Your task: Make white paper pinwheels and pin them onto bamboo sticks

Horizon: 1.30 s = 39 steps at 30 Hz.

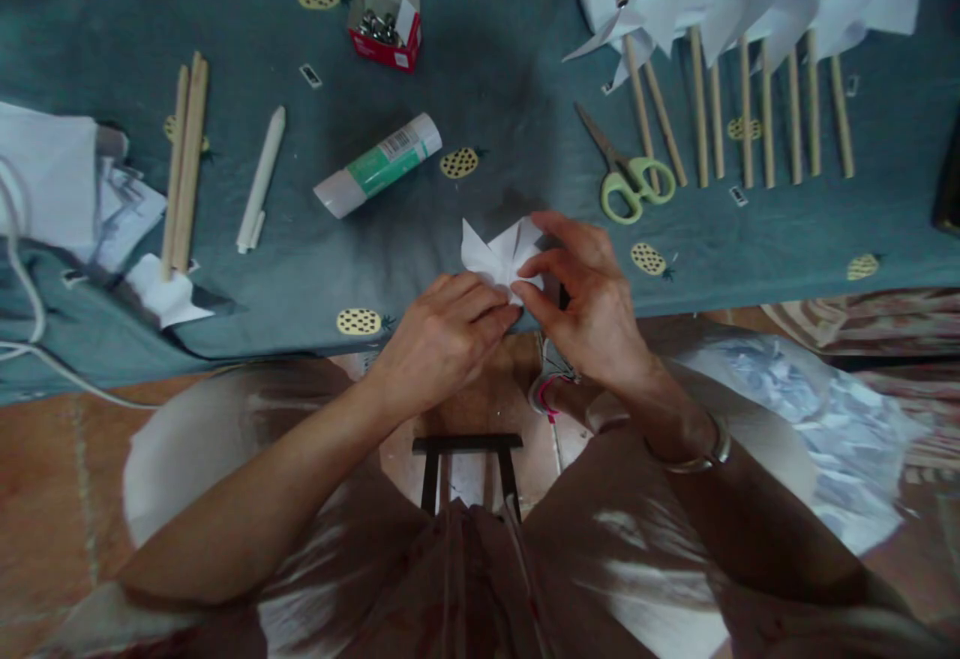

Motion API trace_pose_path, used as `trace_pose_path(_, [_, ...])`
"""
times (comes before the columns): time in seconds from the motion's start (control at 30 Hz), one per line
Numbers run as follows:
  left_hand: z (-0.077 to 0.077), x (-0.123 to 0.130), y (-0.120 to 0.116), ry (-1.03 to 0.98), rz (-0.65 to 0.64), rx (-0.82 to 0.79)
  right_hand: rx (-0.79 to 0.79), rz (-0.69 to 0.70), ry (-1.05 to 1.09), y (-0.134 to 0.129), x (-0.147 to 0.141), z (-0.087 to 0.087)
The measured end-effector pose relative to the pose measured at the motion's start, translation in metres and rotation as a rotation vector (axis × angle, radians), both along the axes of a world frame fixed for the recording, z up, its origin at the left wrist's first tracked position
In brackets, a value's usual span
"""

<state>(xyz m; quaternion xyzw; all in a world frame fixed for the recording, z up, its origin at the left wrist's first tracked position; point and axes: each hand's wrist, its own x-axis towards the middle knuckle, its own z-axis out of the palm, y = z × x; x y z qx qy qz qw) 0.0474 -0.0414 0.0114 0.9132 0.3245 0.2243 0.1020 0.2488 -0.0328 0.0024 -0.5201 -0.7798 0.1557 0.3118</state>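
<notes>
A small white paper pinwheel lies between my hands near the front edge of the cloth-covered table. My left hand has its fingers pressed together on the paper's lower left side. From the right, my right hand pinches the paper's centre and right side with thumb and fingers. The lower part of the paper is hidden by my fingers. Beyond the paper, to the left, lies a green and white glue stick. Green-handled scissors rest partly open to the right.
Finished white pinwheels on wooden sticks fill the back right. A red box of metal pins stands at the back. Leftward lie a white pen, wooden sticks, paper sheets and a white cable.
</notes>
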Motion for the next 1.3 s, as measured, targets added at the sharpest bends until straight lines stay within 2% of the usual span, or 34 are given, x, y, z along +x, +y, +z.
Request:
trace_pose_path(0.3, [0.0, 0.001, 0.001, -0.003, -0.005, 0.0, 0.088, 0.054, -0.017, 0.0, 0.001, -0.001])
trace_pose_path(0.57, [-0.002, -0.001, 0.001, -0.013, -0.011, -0.024, -0.013, 0.048, -0.068, -0.003, -0.001, 0.003])
trace_pose_path(0.8, [-0.001, -0.001, 0.001, -0.005, -0.016, -0.021, -0.006, 0.064, -0.143, -0.008, -0.004, 0.003])
trace_pose_path(1.03, [-0.001, -0.002, 0.001, 0.013, -0.003, -0.017, 0.168, 0.064, -0.222, -0.012, -0.004, -0.002])
trace_pose_path(1.3, [-0.002, -0.003, 0.001, -0.091, 0.015, 0.033, 0.199, 0.067, -0.215, -0.015, -0.011, -0.011])
